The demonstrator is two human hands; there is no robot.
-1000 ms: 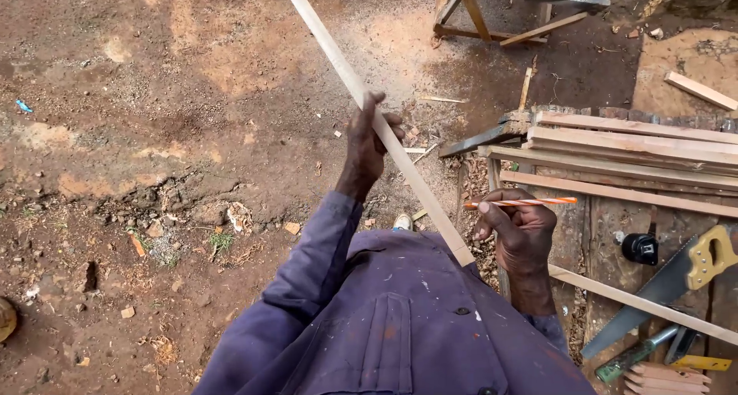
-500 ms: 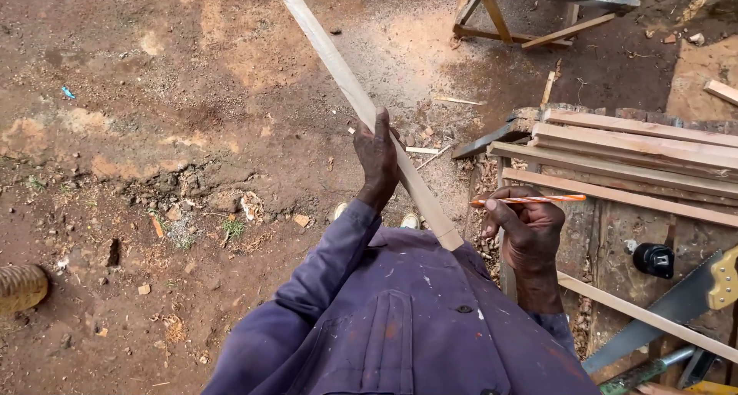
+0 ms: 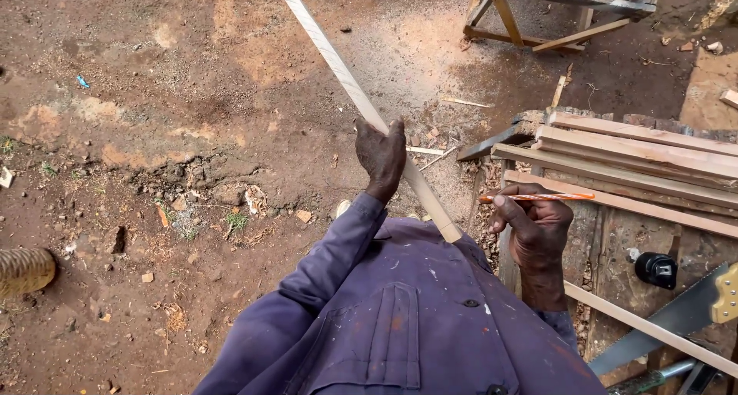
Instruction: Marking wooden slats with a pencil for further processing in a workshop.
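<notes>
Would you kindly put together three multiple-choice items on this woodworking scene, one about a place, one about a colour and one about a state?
1. Where does the hand saw lie?
A. on the workbench at lower right
B. on the bare dirt at far left
C. on the person's lap

2. What colour is the pencil?
A. plain blue
B. orange with white stripes
C. black

3. How is the long wooden strip held?
A. lying flat on the ground
B. clamped in a vice
C. gripped by the left hand, slanting up and away

Answers: 1 A, the blade rests on the bench beside the right hand; 2 B, the stripes show along its shaft; 3 C, the fingers wrap the strip, whose near end is at the chest.
</notes>
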